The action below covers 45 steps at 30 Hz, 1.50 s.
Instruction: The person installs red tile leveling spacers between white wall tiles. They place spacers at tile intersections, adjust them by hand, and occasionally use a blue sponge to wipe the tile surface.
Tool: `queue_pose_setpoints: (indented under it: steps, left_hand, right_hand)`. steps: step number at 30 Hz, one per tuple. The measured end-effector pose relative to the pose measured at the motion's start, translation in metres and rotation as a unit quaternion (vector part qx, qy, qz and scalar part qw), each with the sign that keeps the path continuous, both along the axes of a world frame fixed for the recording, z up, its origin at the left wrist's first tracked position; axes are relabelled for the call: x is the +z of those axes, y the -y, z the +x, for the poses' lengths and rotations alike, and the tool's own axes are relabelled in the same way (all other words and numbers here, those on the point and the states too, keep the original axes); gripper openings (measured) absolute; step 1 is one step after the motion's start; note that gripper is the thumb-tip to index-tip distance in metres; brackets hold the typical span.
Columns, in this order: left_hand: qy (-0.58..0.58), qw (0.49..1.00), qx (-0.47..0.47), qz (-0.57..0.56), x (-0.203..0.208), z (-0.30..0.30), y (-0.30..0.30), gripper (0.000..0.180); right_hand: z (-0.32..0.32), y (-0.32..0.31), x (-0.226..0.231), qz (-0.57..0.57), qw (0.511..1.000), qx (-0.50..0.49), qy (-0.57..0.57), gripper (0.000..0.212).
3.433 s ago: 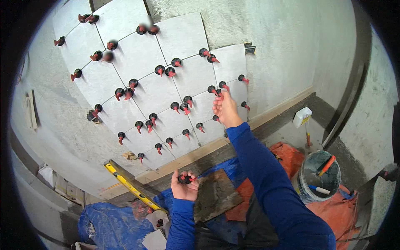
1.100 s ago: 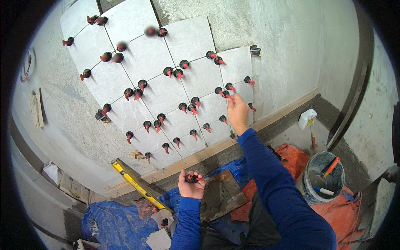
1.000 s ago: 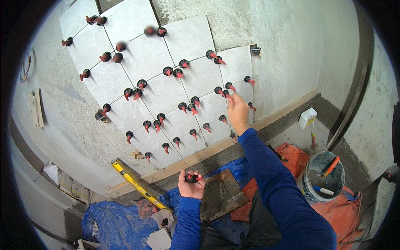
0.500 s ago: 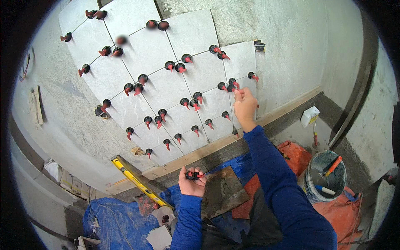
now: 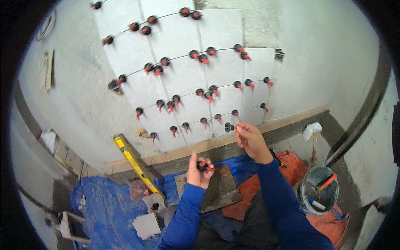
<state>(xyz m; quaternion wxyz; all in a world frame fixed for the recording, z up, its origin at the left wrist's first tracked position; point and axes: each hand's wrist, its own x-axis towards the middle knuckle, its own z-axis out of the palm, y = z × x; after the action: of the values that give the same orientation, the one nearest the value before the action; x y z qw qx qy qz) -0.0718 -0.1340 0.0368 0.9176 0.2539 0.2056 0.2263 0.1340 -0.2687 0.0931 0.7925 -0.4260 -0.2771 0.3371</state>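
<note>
My right hand [image 5: 253, 142] pinches a tile leveler [image 5: 228, 127], a black disc with a red handle, held off the wall with the disc pointing left. Lower and to the left, my left hand [image 5: 197, 176] is closed around black-and-red tile levelers [image 5: 203, 166]; how many is hidden by the fingers. Ahead, large pale grey wall tiles [image 5: 183, 77] cover part of the wall. Along their joints sit several more tile levelers, among them one [image 5: 235, 113] close above the one in my right hand.
A yellow spirit level [image 5: 135, 164] leans at the wall's foot. Below lie a blue tarp [image 5: 104, 208], a mortar-smeared board [image 5: 218, 189] and orange sheeting [image 5: 291, 162]. At right stands a bucket [image 5: 304, 196] holding tools. A wooden strip [image 5: 287, 121] runs under the tiles.
My right hand has come down and away from the tile joint, now with a leveler in its fingers. My left hand has risen slightly, still gripping its levelers. The view has tilted downward.
</note>
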Motion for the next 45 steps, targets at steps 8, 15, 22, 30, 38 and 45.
queue_pose_setpoints:
  steps: [8,15,22,30,38,45]
  left_hand:
    - [-0.010,0.973,0.101,0.208,0.014,0.004,0.013,0.028]
    - [-0.064,0.951,0.099,0.287,0.001,-0.006,0.001,0.017]
    - [-0.125,0.875,0.297,0.362,-0.005,-0.010,-0.011,0.021]
    - [-0.056,0.997,0.049,-0.004,0.017,-0.039,-0.014,0.041]
    - [0.094,0.983,0.149,-0.059,-0.059,-0.155,-0.040,0.027]
    - [0.031,0.879,0.344,-0.329,-0.258,-0.276,-0.063,0.021]
  right_hand:
    - [-0.059,-0.017,-0.013,-0.097,0.981,0.008,0.167,0.015]
    - [-0.074,-0.021,-0.011,-0.137,0.964,0.034,0.224,0.014]
    - [-0.083,-0.027,-0.013,-0.144,0.973,0.051,0.175,0.018]
    - [-0.109,-0.043,-0.017,-0.132,0.968,-0.007,0.212,0.018]
    - [-0.152,-0.043,-0.021,-0.196,0.913,0.141,0.330,0.030]
    - [-0.109,-0.024,-0.013,-0.254,0.908,0.082,0.321,0.023]
